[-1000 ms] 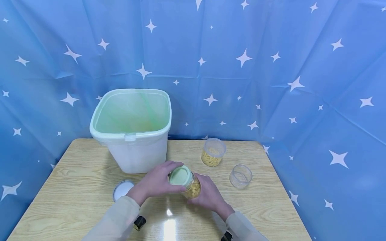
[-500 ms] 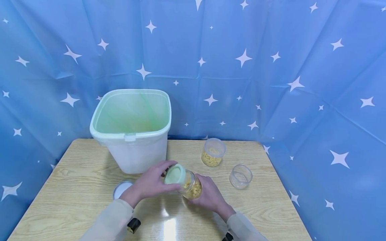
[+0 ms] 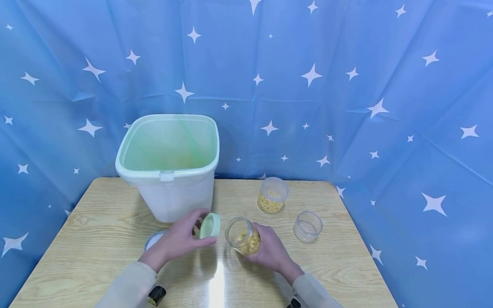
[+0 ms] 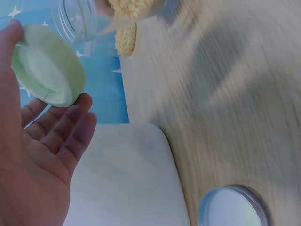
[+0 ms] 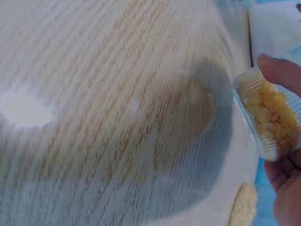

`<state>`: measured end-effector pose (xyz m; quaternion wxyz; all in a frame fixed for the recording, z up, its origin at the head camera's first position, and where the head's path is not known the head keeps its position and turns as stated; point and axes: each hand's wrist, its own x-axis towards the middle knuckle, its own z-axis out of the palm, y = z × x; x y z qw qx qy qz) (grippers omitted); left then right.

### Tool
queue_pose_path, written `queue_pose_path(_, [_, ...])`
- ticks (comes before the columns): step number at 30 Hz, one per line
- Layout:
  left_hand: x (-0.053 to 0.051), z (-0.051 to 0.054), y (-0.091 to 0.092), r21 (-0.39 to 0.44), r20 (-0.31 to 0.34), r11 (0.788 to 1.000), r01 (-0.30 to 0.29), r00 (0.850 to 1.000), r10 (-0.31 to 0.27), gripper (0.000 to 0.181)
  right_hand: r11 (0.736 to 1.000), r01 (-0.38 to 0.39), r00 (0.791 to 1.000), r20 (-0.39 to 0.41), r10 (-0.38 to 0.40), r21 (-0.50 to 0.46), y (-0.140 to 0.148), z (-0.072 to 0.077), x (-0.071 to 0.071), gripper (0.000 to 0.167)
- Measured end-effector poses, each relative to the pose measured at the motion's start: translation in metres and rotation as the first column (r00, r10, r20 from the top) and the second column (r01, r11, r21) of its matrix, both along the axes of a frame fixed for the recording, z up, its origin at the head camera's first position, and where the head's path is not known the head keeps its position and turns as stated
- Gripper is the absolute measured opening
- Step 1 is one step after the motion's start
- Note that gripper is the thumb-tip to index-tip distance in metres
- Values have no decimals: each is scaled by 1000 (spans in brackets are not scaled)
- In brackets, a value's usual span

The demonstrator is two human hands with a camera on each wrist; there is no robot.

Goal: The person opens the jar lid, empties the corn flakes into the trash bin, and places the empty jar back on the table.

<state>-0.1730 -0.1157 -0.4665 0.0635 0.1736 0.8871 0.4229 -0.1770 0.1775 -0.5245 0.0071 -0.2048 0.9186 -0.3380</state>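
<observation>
A pale green round lid (image 3: 210, 225) is pinched between the thumb and fingers of my left hand (image 3: 181, 236), tilted on its edge just left of a glass jar. My right hand (image 3: 269, 250) grips that jar (image 3: 243, 236), which leans to the left with its mouth uncovered. Small yellow pieces (image 5: 270, 113) fill the lower part of the jar, seen through its ribbed wall in the right wrist view. In the left wrist view the lid (image 4: 49, 66) shows its hollow side, apart from the jar's rim.
A large white bin (image 3: 177, 192) with a green inside stands at the back left. Behind the jar is a clear tub (image 3: 272, 195) part filled with yellow bits. An empty clear tub (image 3: 307, 226) sits to the right. A round white lid (image 3: 154, 239) lies partly behind my left hand.
My left hand has lifted the green lid off the jar and moved left with it. The jar has tipped a little toward the left in my right hand, its mouth now uncovered.
</observation>
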Motion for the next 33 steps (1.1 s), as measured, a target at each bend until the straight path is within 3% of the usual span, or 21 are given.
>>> queue_pose_path(11, [8, -19, -22, -34, 26, 999, 17, 1000, -16, 89, 999, 44, 998, 45, -44, 15, 4, 0, 2, 87])
queue_pose_path(22, [10, -44, -29, -123, 49, 990, -63, 996, 69, 91, 1000, 29, 999, 36, -28, -7, 5, 0, 2, 83])
queue_pose_path(33, [6, -65, -32, -67, 130, 992, -107, 985, 115, 89, 999, 32, 998, 54, -32, 5, 5, 0, 2, 85])
